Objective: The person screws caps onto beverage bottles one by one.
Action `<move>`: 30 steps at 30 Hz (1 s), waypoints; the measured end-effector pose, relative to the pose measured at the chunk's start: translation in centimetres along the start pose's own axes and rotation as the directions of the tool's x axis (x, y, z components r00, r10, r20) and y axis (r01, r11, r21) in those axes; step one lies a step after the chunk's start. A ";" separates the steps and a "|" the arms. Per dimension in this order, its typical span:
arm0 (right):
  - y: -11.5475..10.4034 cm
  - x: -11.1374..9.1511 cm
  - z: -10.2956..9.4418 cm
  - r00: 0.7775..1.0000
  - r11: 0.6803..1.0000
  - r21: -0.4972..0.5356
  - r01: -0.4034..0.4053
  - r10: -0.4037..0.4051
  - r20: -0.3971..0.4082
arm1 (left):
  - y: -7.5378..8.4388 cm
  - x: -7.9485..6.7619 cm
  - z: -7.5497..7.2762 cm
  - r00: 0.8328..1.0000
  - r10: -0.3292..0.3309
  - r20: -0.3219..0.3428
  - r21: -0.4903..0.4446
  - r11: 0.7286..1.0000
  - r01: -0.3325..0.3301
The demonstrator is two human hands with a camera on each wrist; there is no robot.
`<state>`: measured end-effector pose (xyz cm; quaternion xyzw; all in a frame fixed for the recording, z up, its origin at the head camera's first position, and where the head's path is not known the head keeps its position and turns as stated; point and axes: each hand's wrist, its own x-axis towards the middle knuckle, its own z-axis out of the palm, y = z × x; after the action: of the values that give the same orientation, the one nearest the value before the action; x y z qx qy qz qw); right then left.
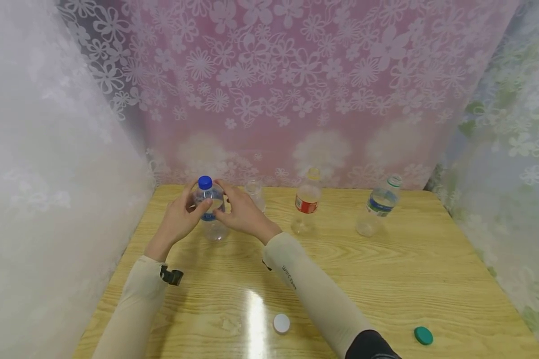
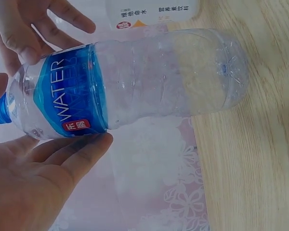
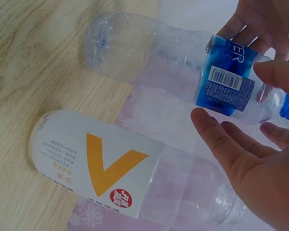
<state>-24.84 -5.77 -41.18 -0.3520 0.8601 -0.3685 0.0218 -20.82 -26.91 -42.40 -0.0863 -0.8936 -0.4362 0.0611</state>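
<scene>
A clear water bottle (image 1: pixel 215 232) with a blue label and a blue cap (image 1: pixel 204 182) stands upright at the back left of the table. My left hand (image 1: pixel 179 217) is on its left side, fingers nearly straight along the label (image 2: pixel 72 91), thumb near the shoulder. On the other side, my right hand (image 1: pixel 247 212) is spread around the upper part, its thumb overlapping the bottle in the right wrist view. Just right of it, partly hidden behind my right hand in the head view, stands an uncapped bottle (image 3: pixel 111 168) with a white label and orange V.
Farther right stand an uncapped bottle with a red label (image 1: pixel 307 205) and one with a blue-green label (image 1: pixel 380 203). Near the table's front edge lie a white cap (image 1: pixel 281 323) and a green cap (image 1: pixel 423 335). Patterned curtains (image 1: pixel 260 89) enclose the back and sides.
</scene>
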 end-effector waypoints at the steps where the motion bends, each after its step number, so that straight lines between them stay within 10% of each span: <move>1: 0.0 -0.1 0.0 1.000 1.000 -0.009 -0.003 0.003 0.000 | 0.0 0.0 0.0 1.000 -0.005 0.000 0.003 1.000 0.005; 12: -0.5 -2.2 -1.2 0.998 0.995 -0.083 -0.056 0.054 -0.017 | 0.3 -0.9 0.0 0.998 -0.058 -0.010 -0.007 0.998 0.058; 18: -0.7 -3.5 -2.7 0.998 0.997 -0.064 -0.042 0.039 -0.056 | 1.8 -3.9 -0.8 0.985 -0.096 -0.144 0.018 0.995 0.099; 24: -0.8 -4.7 -4.6 0.987 0.997 -0.062 -0.035 0.025 -0.157 | 4.0 -6.1 -0.1 0.945 0.020 -0.325 0.033 0.999 -0.010; 30: -0.1 -5.4 -5.9 0.954 0.994 -0.100 0.047 -0.074 -0.290 | 5.8 -6.0 1.3 0.927 0.200 -0.317 0.163 0.974 -0.155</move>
<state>-22.47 1.24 -38.04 -0.3201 0.8587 -0.3773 -0.1334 -13.83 -22.95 -39.84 -0.0881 -0.8866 -0.3756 0.2553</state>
